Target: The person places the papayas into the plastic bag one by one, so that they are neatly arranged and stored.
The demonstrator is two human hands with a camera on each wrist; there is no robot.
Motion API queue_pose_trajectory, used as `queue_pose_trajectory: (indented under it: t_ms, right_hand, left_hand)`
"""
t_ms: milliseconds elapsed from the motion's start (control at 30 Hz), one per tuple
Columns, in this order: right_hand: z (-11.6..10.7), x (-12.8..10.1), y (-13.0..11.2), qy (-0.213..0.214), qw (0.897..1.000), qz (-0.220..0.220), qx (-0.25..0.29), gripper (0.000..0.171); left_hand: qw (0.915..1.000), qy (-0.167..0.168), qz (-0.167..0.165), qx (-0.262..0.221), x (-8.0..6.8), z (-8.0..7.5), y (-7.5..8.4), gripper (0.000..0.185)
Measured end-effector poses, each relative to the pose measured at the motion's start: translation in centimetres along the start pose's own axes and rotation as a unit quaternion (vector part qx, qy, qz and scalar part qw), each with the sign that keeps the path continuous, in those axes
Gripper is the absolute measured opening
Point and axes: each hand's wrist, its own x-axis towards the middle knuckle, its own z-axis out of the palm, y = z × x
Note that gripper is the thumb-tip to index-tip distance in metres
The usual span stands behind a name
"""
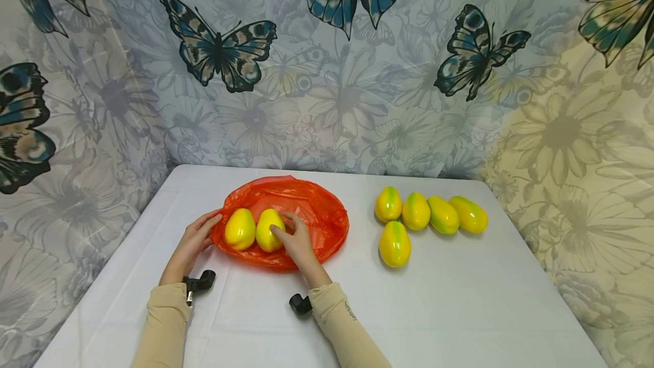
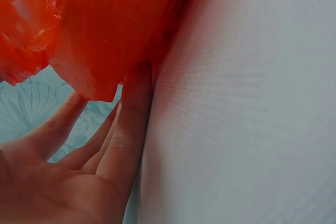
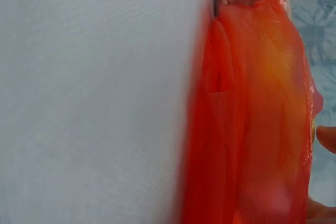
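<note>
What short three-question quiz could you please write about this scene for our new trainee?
1. How many yellow fruits lie on the table outside the red bag?
2. True or false: the left hand is holding a fruit.
3. In the head view, the right hand has its fingers on which fruit in the bag: (a) the left one or (b) the right one?

Key: 1. Five. 2. False; it touches the bag's edge. 3. b.
</note>
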Motion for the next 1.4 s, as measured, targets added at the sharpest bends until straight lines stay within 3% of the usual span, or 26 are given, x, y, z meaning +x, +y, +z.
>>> queue_pose_trajectory:
  t_ms: [433, 800, 1067, 1400]
  right_hand:
    - [-0.9, -0.2, -0.2, 0.001, 1.000, -0.028, 0.007, 0.050]
    - [-2.3, -1.1, -2.0, 0.017, 1.000, -0.026, -0.003, 0.047]
    - [-3.7, -0.9, -1.7, 0.031, 0.999, -0.029, -0.003, 0.049]
    - [-5.8, -2.8, -5.0, 0.032, 0.998, -0.045, -0.001, 0.048]
  left_hand:
    - [0.9998, 0.002, -0.019, 0.009, 0.1, 0.3, 0.1, 0.076]
    - [0.9999, 0.004, -0.011, 0.010, 0.1, 0.2, -0.1, 0.078]
    - [1.0000, -0.001, 0.002, 0.007, 0.0, 0.1, -0.1, 0.075]
    - [0.9999, 0.000, 0.000, 0.012, 0.1, 0.1, -0.1, 0.075]
